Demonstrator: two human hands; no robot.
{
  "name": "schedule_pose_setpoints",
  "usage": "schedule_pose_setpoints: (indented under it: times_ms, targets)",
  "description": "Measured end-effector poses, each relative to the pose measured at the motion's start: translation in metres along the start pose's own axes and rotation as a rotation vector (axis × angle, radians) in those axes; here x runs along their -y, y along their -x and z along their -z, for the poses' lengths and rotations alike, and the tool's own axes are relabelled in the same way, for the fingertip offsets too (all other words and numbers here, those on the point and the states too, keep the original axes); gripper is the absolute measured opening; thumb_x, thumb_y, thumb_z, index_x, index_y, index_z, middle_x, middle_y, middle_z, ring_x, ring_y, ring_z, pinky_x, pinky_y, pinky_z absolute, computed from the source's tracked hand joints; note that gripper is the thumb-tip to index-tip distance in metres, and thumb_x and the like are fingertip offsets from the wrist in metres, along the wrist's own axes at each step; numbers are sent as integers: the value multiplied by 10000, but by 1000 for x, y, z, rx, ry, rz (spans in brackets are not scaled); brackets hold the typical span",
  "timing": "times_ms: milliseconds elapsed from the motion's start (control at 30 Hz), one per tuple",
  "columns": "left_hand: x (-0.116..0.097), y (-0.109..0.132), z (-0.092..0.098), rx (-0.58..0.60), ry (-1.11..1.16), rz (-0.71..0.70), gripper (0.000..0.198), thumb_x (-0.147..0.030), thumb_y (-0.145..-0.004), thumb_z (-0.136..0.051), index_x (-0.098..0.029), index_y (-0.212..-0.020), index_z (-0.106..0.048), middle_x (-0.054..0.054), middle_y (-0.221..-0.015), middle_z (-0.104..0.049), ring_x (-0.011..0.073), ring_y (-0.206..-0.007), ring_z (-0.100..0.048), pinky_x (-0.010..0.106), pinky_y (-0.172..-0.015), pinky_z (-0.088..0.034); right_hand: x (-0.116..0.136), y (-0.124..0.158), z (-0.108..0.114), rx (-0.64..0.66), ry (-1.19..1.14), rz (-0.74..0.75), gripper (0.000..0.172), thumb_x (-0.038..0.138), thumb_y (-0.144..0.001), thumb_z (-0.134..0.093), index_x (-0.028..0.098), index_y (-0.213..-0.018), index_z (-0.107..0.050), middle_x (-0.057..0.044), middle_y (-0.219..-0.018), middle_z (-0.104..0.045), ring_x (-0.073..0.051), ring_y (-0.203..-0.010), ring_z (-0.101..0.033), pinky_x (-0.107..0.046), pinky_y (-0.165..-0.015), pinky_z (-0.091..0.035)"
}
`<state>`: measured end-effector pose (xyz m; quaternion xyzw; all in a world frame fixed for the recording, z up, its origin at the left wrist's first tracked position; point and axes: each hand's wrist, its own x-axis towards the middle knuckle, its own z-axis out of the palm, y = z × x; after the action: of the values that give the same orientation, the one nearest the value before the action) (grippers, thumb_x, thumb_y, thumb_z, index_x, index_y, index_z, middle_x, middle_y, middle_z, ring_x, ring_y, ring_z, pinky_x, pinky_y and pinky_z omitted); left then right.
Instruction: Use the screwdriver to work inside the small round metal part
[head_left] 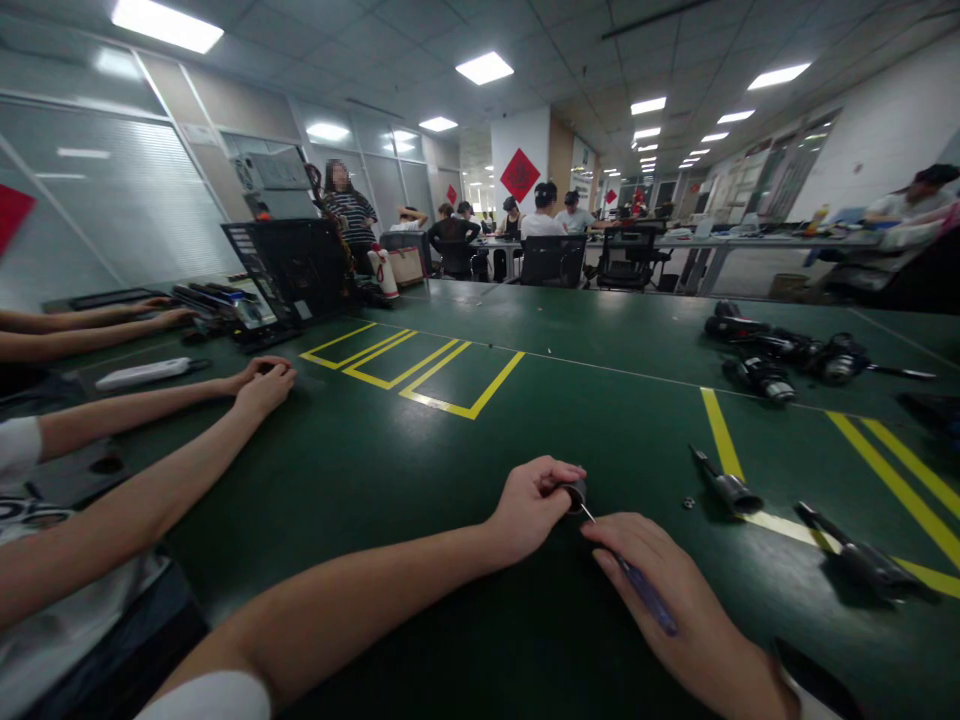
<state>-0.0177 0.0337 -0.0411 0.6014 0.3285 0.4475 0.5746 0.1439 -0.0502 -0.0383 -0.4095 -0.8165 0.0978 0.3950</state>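
Note:
My left hand [525, 512] is closed around a small dark metal cylinder [576, 493], its open end facing right. In my right hand [671, 580] is a screwdriver [651, 598] with a clear purple handle. Its thin shaft points up and left into the mouth of the cylinder; whether the tip touches inside is hidden. To the right of my hands lies a tiny round metal piece [688, 502]. Beyond it rest a dark metal part with a cup-shaped end [739, 494] and a similar, larger-looking one [874, 568].
Yellow tape [474, 408] marks boxes on the green table [390, 470]. Several black tool-like assemblies [765, 378] lie at the far right. On the left are a co-worker's hands [264, 385], a white power strip [144, 373] and a black open case [289, 270].

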Motion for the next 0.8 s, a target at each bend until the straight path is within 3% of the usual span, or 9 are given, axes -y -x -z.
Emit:
schedule_pose_setpoints:
  times_ms: [200,367,467,600,700,800]
  targets:
    - [5,-2,3,5,25,4,215,27,-653,-525,-125,-779,-609,75,-940,-676,181,-896,-638,341,-788,-515,2,2,2,6,-10,5,297,192,-889,-481,252,-1178,-516,-77,-1034,-657,-203,-980,-617,-361,-828,-536]
    - [5,-16,11,-122,16,56,194,-17,-699,-531,-130,-835,-611,58,-945,-652,149,-814,-632,331,-751,-538,2,5,5,54,-38,-38,312,184,-887,-484,265,-1187,-515,-60,-1059,-646,-197,-999,-603,-360,-850,-522]
    - [8,-25,22,-172,-41,38,340,-1,-677,-569,-155,-977,-609,43,-960,-633,152,-877,-617,349,-833,-513,5,4,6,58,-70,-73,290,194,-886,-484,266,-1162,-540,-58,-1035,-652,-203,-976,-609,-366,-837,-523]
    - [17,-37,39,-222,-207,-11,566,80,-606,-575,-169,-1113,-569,61,-1044,-588,164,-952,-591,361,-902,-469,7,1,6,57,-138,-133,254,226,-893,-474,263,-1123,-574,-64,-1008,-657,-214,-957,-610,-377,-824,-517]
    - [16,-46,47,-219,-412,-101,480,7,-624,-640,-180,-1064,-608,55,-1039,-562,190,-979,-561,376,-885,-464,6,-2,7,43,-216,-218,221,270,-894,-472,253,-1063,-615,-60,-959,-667,-214,-909,-621,-362,-782,-522]
    - [6,-56,43,-138,-655,-185,458,-125,-618,-730,-186,-1056,-613,42,-1015,-537,182,-904,-548,353,-817,-466,4,-4,12,24,-318,-350,203,325,-878,-501,236,-980,-652,-50,-921,-675,-209,-874,-633,-342,-762,-514]
